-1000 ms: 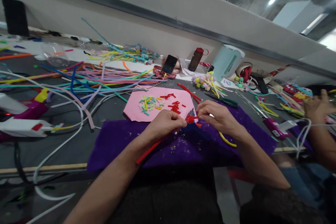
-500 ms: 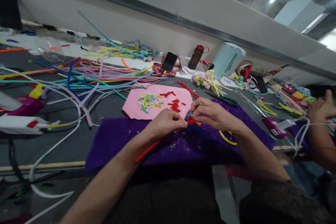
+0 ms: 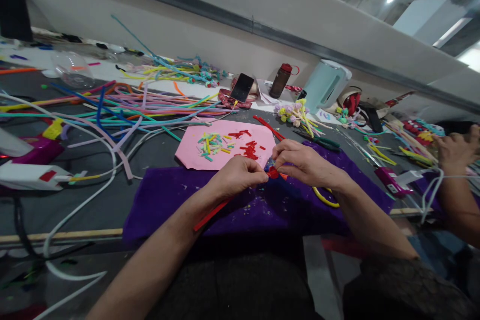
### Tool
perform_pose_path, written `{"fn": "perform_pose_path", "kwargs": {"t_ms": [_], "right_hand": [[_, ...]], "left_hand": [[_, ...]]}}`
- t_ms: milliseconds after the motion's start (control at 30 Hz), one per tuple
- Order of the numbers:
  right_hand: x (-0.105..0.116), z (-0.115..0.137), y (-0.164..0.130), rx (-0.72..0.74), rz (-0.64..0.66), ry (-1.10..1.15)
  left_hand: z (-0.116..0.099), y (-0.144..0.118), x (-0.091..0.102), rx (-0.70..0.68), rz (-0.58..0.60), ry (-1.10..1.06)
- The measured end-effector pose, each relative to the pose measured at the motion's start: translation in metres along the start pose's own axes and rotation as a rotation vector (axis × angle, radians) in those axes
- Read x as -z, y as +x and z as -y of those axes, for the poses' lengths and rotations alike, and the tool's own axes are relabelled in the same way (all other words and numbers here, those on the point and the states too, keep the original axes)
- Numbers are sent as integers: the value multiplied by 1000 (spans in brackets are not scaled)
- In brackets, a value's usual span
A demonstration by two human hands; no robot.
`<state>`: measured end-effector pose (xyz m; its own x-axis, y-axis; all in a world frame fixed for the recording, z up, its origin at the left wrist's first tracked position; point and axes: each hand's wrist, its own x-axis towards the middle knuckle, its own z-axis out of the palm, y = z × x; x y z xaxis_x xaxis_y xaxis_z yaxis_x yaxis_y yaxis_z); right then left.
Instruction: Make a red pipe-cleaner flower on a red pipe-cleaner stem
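My left hand [image 3: 243,176] pinches a red pipe cleaner [image 3: 212,215], whose tail runs out below the wrist toward the lower left. At its other end is a small curled red piece [image 3: 273,173], between the two hands. My right hand [image 3: 300,162] is closed at this curl, fingertips pressed together against it. Both hands are above a purple cloth [image 3: 168,200]. Just behind them lies a pink sheet [image 3: 191,152] with short red pieces [image 3: 249,150] and a pile of yellow and mint pieces [image 3: 210,145].
Long coloured pipe cleaners [image 3: 150,102] cover the left of the table. A phone [image 3: 242,87], a dark bottle [image 3: 281,81] and a pale green box-like container [image 3: 326,85] stand at the back. Yellow-handled scissors [image 3: 325,199] lie by my right forearm. A co-worker's hand [image 3: 457,152] is at far right.
My two hands stay nearly in place, with the red curl turned slightly between the fingers. The co-worker's hand at the right has shifted and its fingers have spread.
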<state>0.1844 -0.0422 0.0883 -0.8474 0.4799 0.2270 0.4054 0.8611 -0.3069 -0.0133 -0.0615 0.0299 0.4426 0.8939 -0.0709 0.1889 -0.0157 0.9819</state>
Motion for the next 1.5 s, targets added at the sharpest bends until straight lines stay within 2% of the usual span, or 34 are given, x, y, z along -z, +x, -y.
{"fn": "perform_pose_path", "kwargs": {"t_ms": [400,933,1100,1233,1333,1400,1500], "right_hand": [[-1,0,2,6,31,-72],[-1,2,5,19,72,-131],[3,-1,1,-3,-30,-77],[6,-1,-5,-99,-247,7],[1,-1,-8,-173,-402,96],[-6,-3,-8,-198,-434,167],[-15,-6,-7,-182,-407,271]], "left_hand": [[5,1,0,-44,2,65],[4,1,-1,-29,9,46],[0,0,2,-28,-10,-3],[-6,-1,5,9,-14,-111],[-8,-1,9,48,15,-239],[-8,0,11,60,37,-309],[-7,0,13,66,78,-373]]}}
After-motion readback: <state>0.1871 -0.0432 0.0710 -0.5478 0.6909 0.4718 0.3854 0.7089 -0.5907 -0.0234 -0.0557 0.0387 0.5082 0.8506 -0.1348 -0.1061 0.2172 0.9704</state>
